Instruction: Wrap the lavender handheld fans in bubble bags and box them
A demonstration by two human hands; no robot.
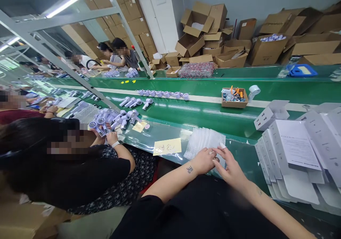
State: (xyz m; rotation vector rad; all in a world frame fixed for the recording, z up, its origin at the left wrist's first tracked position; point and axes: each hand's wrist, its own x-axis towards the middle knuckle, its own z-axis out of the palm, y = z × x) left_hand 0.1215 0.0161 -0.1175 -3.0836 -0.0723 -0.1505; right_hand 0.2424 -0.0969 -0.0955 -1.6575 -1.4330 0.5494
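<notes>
My left hand (204, 161) lies over the near edge of a stack of clear bubble-wrap bags (198, 141), its fingers curled inward. Anything inside those fingers is hidden. Beside it, my right hand (231, 168) has its fingers apart and stretched toward the left, the tips meeting the fingers of my left hand. A white cover (221, 145) sits on one right fingertip. Left of the bags, a yellow paper note (167, 147) with handwriting lies on the green bench.
White boxes (289, 157) with a printed sheet lean at right. A small carton of tools (234, 98) and a white handheld fan (254, 92) stand on the green conveyor belt (207, 116), beyond several fans (162, 94). A co-worker (117, 160) at left handles fans.
</notes>
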